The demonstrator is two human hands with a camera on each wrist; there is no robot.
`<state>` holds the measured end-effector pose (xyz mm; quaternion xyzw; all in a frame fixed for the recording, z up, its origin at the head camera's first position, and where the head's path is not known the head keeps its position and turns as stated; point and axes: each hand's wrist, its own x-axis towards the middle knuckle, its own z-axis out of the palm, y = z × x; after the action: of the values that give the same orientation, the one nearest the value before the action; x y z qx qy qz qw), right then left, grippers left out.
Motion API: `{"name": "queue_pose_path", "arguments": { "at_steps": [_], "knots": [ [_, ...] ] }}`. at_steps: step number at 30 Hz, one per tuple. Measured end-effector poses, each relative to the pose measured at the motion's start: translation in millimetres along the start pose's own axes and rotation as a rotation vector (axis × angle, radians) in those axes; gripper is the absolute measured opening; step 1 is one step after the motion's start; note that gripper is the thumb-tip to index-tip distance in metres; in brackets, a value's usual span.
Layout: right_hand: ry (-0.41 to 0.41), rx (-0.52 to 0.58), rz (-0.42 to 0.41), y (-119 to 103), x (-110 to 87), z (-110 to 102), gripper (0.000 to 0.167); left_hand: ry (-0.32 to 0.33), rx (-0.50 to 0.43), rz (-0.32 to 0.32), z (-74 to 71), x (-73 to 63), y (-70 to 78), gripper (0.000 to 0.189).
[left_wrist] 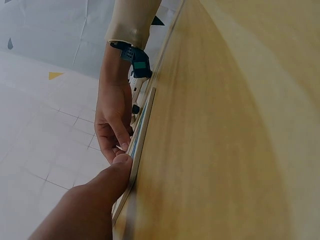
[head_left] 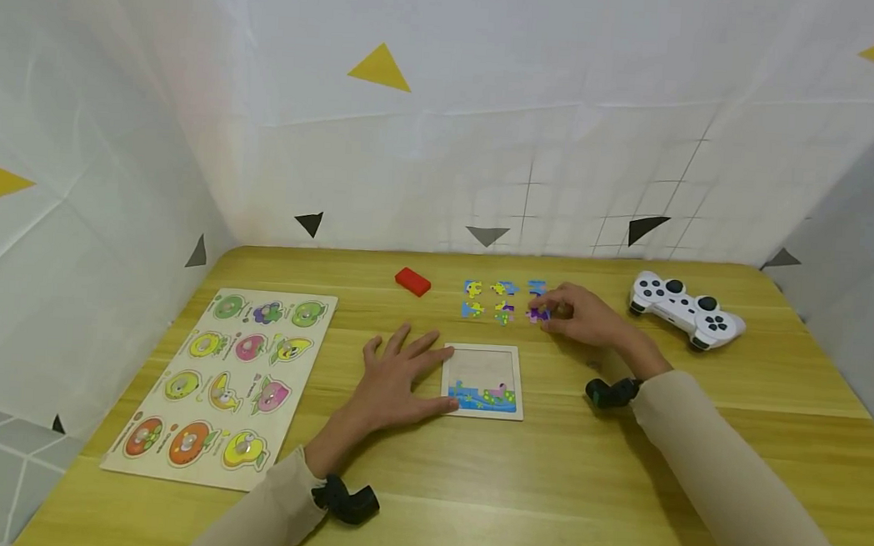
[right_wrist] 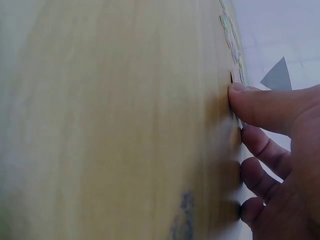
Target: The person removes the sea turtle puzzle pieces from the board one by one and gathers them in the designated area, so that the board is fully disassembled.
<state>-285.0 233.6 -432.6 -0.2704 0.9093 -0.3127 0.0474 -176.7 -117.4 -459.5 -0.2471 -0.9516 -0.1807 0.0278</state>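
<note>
Tan sleeves [head_left: 265, 505] are covering both forearms at the near side of the wood-look table [head_left: 424, 489], w/ a black device [head_left: 348, 501] sitting at the L wrist & a like one at the R. The L hand [head_left: 393, 383] is resting just left of the small puzzle tray [head_left: 485, 368], approx. mid-table: fingers are lying released & spread, thumb touching the rim by the near L corner, index touching it by the far L corner. Fitted pcs [head_left: 483, 399] are filling the tray's near strip, mostly blue w/ green & pink bits; the rest of its panel is showing pale wood.

Off to the L, a fruit board [head_left: 236, 421] is lying flat, 4 rows x 3 pics.

The R hand [head_left: 580, 315] is sitting past the tray & to its R, thumb & index pinching the purple pc [head_left: 537, 317], other fingers bending loosely. That pc is lying at the R end of the near row of loose pcs [head_left: 505, 288], 2 rows x 3, just beyond the tray.

R of that hand, a white game controller [head_left: 684, 310] is lying w/ black sticks & btns. A red block [head_left: 412, 281] is lying L of the loose pcs, near the far edge. Behind, a white backdrop [head_left: 444, 156] is hanging w/ yellow, black & gray triangles.
</note>
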Motion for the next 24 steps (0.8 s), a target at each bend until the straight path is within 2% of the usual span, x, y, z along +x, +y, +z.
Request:
{"name": "queue_pose_path", "arguments": {
  "at_steps": [8, 24],
  "knots": [
    [0.003, 0.005, -0.026, 2.2, 2.8, 0.4, 0.034, -0.002, 0.003, -0.003, 0.5, 0.3, -0.4, 0.078],
    [0.024, 0.002, 0.004, 1.2, 4.5, 2.9, 0.035, -0.024, 0.005, -0.004, -1.8, 0.3, 0.1, 0.079]
  ]
}}
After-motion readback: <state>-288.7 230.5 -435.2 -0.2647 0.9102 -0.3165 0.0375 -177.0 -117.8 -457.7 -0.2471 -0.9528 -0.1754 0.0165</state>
